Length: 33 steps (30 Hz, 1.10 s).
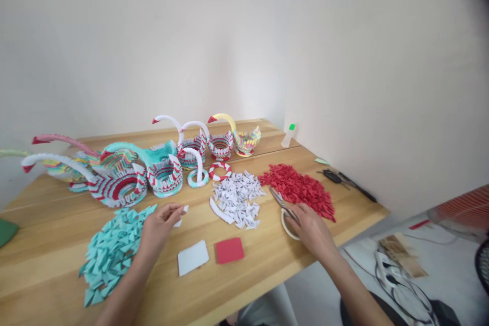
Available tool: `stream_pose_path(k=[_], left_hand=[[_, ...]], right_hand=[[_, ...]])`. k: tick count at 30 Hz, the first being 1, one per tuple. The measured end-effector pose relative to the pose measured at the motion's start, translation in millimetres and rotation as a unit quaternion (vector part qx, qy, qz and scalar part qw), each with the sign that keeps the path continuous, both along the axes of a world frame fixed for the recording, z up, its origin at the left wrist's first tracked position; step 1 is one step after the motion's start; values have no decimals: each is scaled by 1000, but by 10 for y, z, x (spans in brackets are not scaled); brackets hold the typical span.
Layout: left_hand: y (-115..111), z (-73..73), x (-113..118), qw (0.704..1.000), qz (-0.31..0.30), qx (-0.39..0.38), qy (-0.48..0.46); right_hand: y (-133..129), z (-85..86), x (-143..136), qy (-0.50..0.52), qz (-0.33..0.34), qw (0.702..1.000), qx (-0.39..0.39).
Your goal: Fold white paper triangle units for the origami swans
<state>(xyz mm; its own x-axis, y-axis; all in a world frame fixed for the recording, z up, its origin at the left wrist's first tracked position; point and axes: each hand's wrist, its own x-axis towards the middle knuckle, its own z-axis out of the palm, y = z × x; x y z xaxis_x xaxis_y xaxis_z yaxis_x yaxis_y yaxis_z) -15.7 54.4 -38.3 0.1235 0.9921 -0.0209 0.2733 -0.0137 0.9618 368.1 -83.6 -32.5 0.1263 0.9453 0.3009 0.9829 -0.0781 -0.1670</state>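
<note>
The right hand (311, 229) rests on the white loop handles of the scissors (284, 210), fingers curled over them in a loose hold; the steel blades point away from the person, their tips just beside the heap of red folded triangles (300, 188). The left hand (160, 225) pinches a small white folded paper piece (180, 217) between thumb and fingertips, closed on it, just off the near-left edge of the white triangle pile (237, 198).

To lift the scissors well, the fingers should seat fully in the loops before the blades rise, and the tips should stay clear of the red heap so they do not scatter the light pieces. The white piece needs only a gentle pinch; squeezing would likely flatten its creases.

Taking the white triangle pile as the landmark: nearer the person lie a flat white paper square (193, 258) and a flat red paper square (229, 250), side by side; far to its left spreads a fan of teal folded triangles (112, 249); behind it stand modular origami swans (160, 163), ribbed, scaly, with curved necks. All sits on a smooth wooden table (46, 260).
</note>
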Motion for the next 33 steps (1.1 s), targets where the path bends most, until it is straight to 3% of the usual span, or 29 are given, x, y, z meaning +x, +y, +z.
stream_pose_path(k=[4, 7, 11, 15, 18, 27, 33], left_hand=[[19, -26, -20, 1000, -4, 8, 22], [47, -72, -44, 998, -13, 26, 62], [81, -130, -67, 991, -32, 52, 118], [84, -149, -51, 984, -61, 70, 151], [60, -114, -24, 980, -63, 88, 168], [18, -10, -4, 972, -51, 125, 191], [-3, -14, 15, 975, -49, 125, 178]], right_hand=[[3, 13, -35, -8, -9, 1000, -8], [-46, 43, -86, -6, 15, 999, 27], [-300, 55, -29, 17, 1, 996, 82], [-599, 16, 112, 27, -52, 996, 70], [-668, -30, 163, 30, -62, 996, 54], [-189, -78, 20, -11, -72, 996, 47], [102, -9, -314, 19, -5, 999, 35]])
